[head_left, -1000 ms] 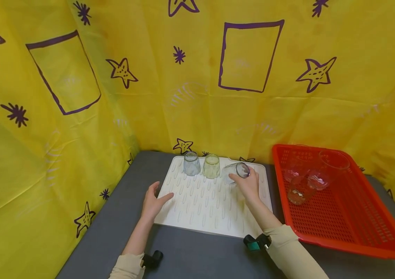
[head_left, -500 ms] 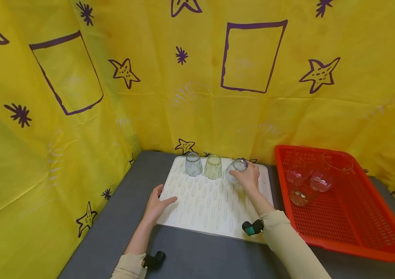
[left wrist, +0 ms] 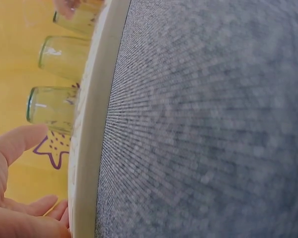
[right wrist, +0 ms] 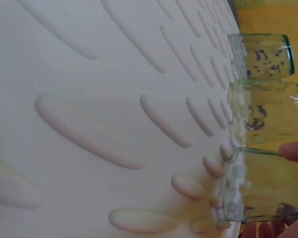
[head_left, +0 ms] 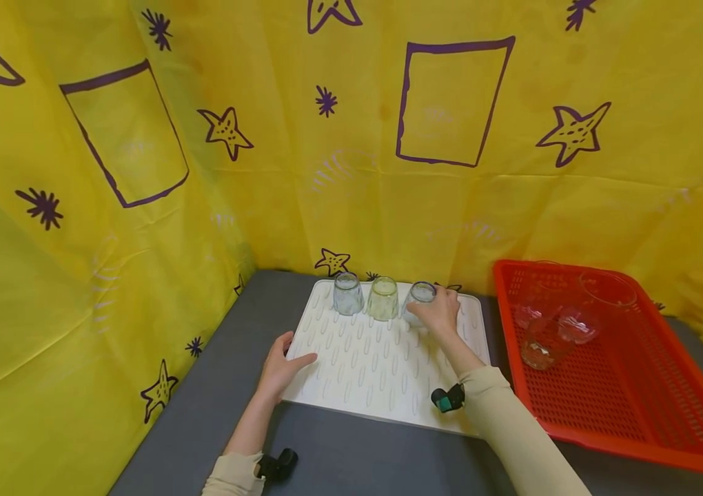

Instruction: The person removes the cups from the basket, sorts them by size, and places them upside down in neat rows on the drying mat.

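My right hand (head_left: 441, 313) grips a clear, faintly bluish drinking glass (right wrist: 268, 183) between thumb and fingers. The glass is upright with its lower end at the ridged white drying mat (head_left: 364, 372), at the right of a row. Left of it on the mat stand a yellowish-green glass (head_left: 383, 300) and a pale blue glass (head_left: 347, 295), each with the narrower end up. My left hand (head_left: 280, 365) is at the mat's left edge, thumb spread over the surface and fingers along the side, holding nothing.
Right of the mat is a red slotted plastic basket (head_left: 624, 386) with several clear glasses (head_left: 540, 351) inside. A dark grey tabletop (head_left: 351, 455) lies underneath. Yellow cloth (head_left: 289, 172) with purple drawings closes off the back and left.
The glass in my right hand has gone from tilted to upright at the mat, close to the green one. My left hand has barely moved. The view has shifted slightly.
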### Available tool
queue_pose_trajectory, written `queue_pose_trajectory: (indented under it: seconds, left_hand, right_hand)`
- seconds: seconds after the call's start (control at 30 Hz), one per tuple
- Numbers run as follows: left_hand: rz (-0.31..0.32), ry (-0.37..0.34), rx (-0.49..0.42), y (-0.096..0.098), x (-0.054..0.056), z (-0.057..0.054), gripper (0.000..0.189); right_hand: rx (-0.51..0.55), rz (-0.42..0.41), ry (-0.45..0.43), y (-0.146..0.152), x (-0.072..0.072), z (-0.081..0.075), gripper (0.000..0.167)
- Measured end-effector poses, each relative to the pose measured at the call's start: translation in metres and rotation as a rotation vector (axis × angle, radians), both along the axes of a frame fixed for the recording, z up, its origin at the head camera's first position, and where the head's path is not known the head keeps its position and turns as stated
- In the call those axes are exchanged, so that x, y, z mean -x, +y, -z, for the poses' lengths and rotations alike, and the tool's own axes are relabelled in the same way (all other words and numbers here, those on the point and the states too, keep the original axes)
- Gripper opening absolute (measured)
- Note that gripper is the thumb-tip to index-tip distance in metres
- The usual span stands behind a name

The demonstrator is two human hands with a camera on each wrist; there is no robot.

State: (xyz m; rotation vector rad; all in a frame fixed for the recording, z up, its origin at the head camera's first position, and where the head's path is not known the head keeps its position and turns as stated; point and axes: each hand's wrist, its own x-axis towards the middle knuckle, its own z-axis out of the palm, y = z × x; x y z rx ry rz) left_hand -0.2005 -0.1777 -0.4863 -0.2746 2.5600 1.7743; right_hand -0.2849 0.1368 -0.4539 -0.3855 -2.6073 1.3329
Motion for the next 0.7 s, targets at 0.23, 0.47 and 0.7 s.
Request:
queue_pose_trajectory:
  seconds: [0.23,0.47,0.7]
  left_hand:
    - [0.011,0.000,-0.001,0.002,-0.001,0.000,0.082]
    - [0.018,0.001,0.022,0.003,-0.001,0.000,0.082]
    - [0.010,-0.009,0.035,0.000,0.000,0.000,0.082]
  right_hand:
    - [-0.010,-0.010,-0.019,0.003,-0.002,-0.001,0.083]
    - [-0.023,-0.026,-0.021,0.003,-0.003,-0.006,0.082]
    - [0.014,-0.018,0.088,0.000,-0.009,-0.022,0.075]
